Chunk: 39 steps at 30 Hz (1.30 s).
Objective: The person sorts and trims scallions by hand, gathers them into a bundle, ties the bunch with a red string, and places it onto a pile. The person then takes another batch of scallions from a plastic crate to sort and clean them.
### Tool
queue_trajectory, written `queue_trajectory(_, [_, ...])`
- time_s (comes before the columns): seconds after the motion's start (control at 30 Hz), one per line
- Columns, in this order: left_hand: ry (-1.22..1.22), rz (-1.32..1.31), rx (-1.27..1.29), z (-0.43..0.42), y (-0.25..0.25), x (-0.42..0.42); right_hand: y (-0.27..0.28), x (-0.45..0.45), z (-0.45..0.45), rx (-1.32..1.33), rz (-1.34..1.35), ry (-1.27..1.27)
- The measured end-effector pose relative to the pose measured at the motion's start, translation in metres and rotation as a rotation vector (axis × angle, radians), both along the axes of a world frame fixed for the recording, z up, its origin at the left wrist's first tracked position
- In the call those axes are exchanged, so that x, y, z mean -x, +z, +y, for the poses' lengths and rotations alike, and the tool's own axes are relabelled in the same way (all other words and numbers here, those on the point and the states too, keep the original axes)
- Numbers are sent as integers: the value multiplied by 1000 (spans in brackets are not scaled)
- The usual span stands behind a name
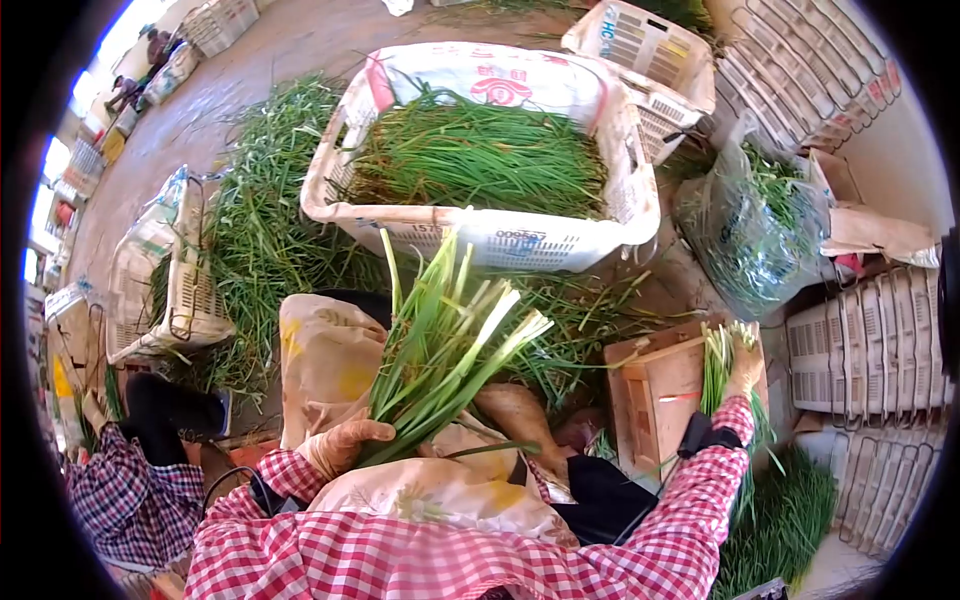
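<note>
My left hand is over my lap, its thumb lying across a loose bunch of garlic chives. The leaves fan out, with pale stem ends pointing up and to the right. My left fingers are partly hidden by the leaves. Out to the right, my right hand is closed round a smaller bunch of garlic chives, whose whitish ends stick up evenly. That hand is over a wooden box, and more green leaves hang down beside its wrist.
A white plastic crate full of chives stands in front of me. Loose leaves are heaped to its left. A clear plastic bag of greens and stacked crates stand right. Another person in a checked sleeve sits at left.
</note>
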State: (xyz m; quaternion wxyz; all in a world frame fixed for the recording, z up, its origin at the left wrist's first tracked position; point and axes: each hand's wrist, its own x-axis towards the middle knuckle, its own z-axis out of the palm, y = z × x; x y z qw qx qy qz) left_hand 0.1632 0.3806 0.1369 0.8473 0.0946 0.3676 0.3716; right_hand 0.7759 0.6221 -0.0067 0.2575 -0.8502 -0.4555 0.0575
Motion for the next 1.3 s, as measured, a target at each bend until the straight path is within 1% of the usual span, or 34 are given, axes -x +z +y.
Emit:
queue_trajectory(0.03, [13,25,-41,-1,-2,2,6,-7,-1,-37,101,102])
queue_trajectory(0.07, [-16,33,-64,-2,-4,5,12,-8,-3,-89,37,208])
queue_trajectory(0.13, [-31,52,-44,-8,-9,10,40,20,-9,129,-223,197])
queue_trajectory(0.23, [-21,231,-61,-7,7,13,84,96,-8,-299,-400,532])
queue_trajectory(0.27, [-48,268,-46,-8,7,18,131,163,-22,-264,-27,595])
queue_trajectory(0.3, [-75,305,-31,-10,6,23,158,212,-38,-292,179,709])
queue_trajectory(0.33, [-102,340,-14,-12,4,27,159,240,-47,-236,511,756])
queue_trajectory(0.37, [-122,389,-30,-14,5,30,176,277,-69,-226,677,804])
queue_trajectory(0.4, [-130,405,-87,-15,6,31,185,304,-83,-203,541,896])
queue_trajectory(0.47, [-137,430,-191,-19,9,31,215,351,-108,-150,363,1119])
queue_trajectory(0.5, [-177,476,-215,-22,14,32,215,371,-114,-135,260,1179])
queue_trajectory(0.53, [-156,426,-219,-26,14,31,214,389,-118,-120,156,1238])
queue_trajectory(0.6, [-110,326,-233,-32,13,30,193,416,-116,-103,59,1360])
queue_trajectory(0.63, [-102,325,-223,-36,8,31,172,426,-118,-109,322,1365])
queue_trajectory(0.67, [-74,338,-211,-40,7,31,167,433,-121,-154,268,1367])
queue_trajectory(0.73, [-19,358,-193,-42,3,29,165,442,-129,-152,350,1318])
queue_trajectory(0.77, [-18,449,-267,-42,-2,30,167,442,-133,-47,691,1252])
queue_trajectory(0.8, [19,380,-158,-44,-7,33,177,443,-137,62,1027,1156])
queue_trajectory(0.83, [53,312,-48,-47,-12,38,197,432,-137,343,1153,1016])
queue_trajectory(0.87, [87,245,62,-49,-14,41,213,418,-136,341,1155,953])
queue_trajectory(0.9, [111,286,28,-49,-11,40,207,396,-125,182,1352,1028])
queue_trajectory(0.93, [115,298,3,-49,-13,43,206,381,-117,-98,1572,948])
queue_trajectory(0.97, [116,312,-20,-51,-15,47,215,371,-115,-378,1624,750])
queue_trajectory(1.0, [114,325,-44,-53,-16,48,214,351,-107,-476,1628,643])
queue_trajectory(1.03, [116,383,-84,-53,-15,47,210,337,-102,-385,1244,651])
queue_trajectory(1.1, [112,499,-173,-49,-6,43,176,330,-96,-316,664,723])
queue_trajectory(1.17, [-125,1015,-679,-48,-1,49,145,355,-109,-341,495,915])
queue_trajectory(1.2, [-259,1264,-941,-46,-1,52,152,373,-122,-249,398,1012])
queue_trajectory(1.23, [-152,972,-611,-46,-6,48,158,391,-136,-167,301,1112])
queue_trajectory(1.27, [-130,870,-531,-45,-2,43,178,402,-146,28,71,1199])
queue_trajectory(1.3, [-111,769,-452,-44,6,39,173,411,-148,-14,-74,1268])
